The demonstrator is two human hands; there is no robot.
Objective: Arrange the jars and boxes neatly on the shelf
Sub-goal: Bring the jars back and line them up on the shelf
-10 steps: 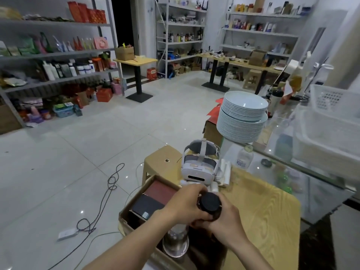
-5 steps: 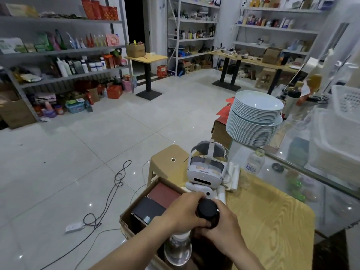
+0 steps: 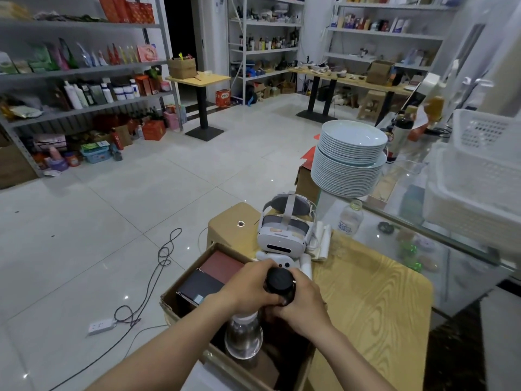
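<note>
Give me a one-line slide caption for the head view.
Both hands, left and right, grip a black-capped jar above an open cardboard box on a wooden table.

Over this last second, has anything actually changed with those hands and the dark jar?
Very little. Both hands, left hand and right hand, keep gripping the black-lidded jar over the open cardboard box; nothing was let go. Only the head camera drifted, so the room sits a little differently in the frame. The headset, the stack of plates and the boxes in the carton stayed put.

Wooden table (image 3: 375,311) carries a headset (image 3: 283,231) and cardboard box (image 3: 180,299).
</note>
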